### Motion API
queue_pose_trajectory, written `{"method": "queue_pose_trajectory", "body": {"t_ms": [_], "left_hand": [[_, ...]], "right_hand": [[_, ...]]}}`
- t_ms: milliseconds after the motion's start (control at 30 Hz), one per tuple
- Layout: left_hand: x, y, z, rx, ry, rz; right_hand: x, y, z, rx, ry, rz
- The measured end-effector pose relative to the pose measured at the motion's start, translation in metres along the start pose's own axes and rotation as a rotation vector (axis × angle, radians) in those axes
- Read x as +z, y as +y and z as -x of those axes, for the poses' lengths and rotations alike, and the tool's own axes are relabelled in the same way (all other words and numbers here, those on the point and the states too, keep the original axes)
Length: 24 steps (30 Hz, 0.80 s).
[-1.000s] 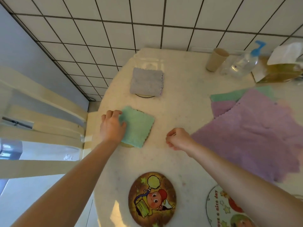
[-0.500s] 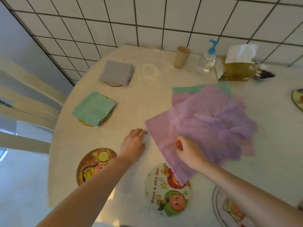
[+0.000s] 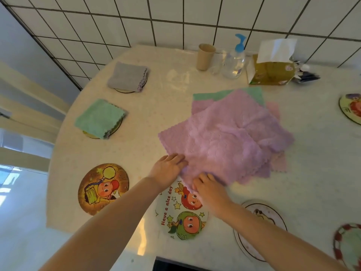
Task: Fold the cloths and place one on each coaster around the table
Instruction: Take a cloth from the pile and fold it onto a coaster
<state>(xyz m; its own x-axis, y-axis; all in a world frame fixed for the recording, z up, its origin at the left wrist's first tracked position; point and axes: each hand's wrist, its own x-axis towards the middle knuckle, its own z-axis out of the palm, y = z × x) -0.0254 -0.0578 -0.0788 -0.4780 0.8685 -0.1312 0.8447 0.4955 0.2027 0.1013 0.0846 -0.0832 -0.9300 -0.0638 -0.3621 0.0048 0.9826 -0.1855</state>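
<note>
A pile of unfolded cloths lies mid-table, with a purple cloth [image 3: 224, 137] on top and a green cloth [image 3: 224, 94] showing at the back. My left hand [image 3: 168, 169] touches the purple cloth's near-left edge with straight fingers. My right hand [image 3: 209, 186] grips that cloth's near corner, over the white "Have a nice day" coaster [image 3: 181, 214]. A folded grey cloth [image 3: 128, 77] and a folded green cloth [image 3: 100, 118] each sit on a coaster at the left. An orange cartoon coaster [image 3: 103, 188] lies bare.
More bare coasters lie at the near right [image 3: 259, 229], the lower right corner [image 3: 349, 245] and the right edge [image 3: 351, 108]. A cup [image 3: 205, 56], pump bottle [image 3: 234, 59] and tissue box [image 3: 269, 71] stand at the back. The table's rounded edge [image 3: 58, 173] curves on the left.
My left hand left the folded green cloth and moved right to the purple cloth's edge. My right hand took hold of the purple cloth and drew its corner toward me.
</note>
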Motion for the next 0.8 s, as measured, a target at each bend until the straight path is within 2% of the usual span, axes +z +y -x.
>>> {"method": "queue_pose_trajectory", "body": {"t_ms": [200,300,467,633,800], "left_hand": [[-0.007,-0.004,-0.015,-0.013,-0.083,-0.031],[-0.008,-0.007,-0.024,-0.043,-0.030,0.012],[-0.020,-0.023,-0.041,-0.219,0.118,0.278],[-0.052,-0.049,-0.032,-0.342,0.245,0.441],[-0.092,-0.073,0.000,-0.412,0.354,0.576]], "right_hand": [[-0.050,0.013,-0.006,0.143,0.215,-0.364],[-0.089,0.018,-0.008,0.126,0.305,-0.546],[-0.137,0.017,0.000,0.062,0.342,-0.787],[-0.171,0.026,0.013,0.004,0.307,-0.797],[-0.189,0.029,0.005,0.009,0.430,-0.796]]}}
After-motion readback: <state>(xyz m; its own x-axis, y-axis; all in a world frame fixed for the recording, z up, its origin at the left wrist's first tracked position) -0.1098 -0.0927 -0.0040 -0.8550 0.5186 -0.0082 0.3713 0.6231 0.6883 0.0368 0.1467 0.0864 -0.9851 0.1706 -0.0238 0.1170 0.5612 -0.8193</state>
